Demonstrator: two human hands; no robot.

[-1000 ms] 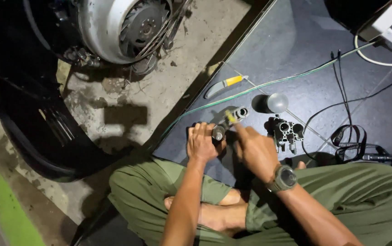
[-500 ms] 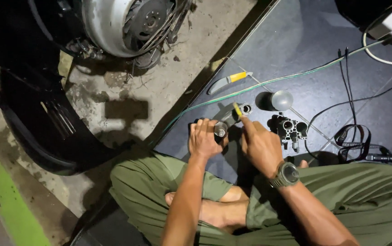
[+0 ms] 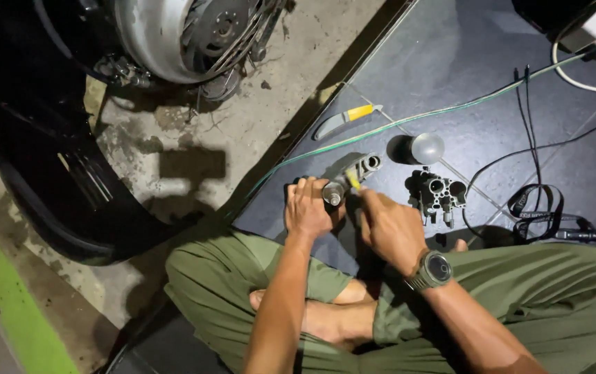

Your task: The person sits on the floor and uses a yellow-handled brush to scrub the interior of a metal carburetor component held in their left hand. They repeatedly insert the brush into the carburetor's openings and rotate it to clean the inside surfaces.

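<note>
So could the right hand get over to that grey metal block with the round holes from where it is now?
Probably yes. The right hand sits just beside the metal block, with only bare dark floor between them. But it holds a small yellow-handled tool, so it would need to free its fingers first.

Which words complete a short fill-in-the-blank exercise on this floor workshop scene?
1. The left hand grips a grey metal ____ part.
2. The right hand works a tool with a ____ handle.
3. The wristwatch sits on the ____ wrist.
4. The utility knife lies on the dark ____.

Missing words: cylindrical; yellow; right; floor
</note>
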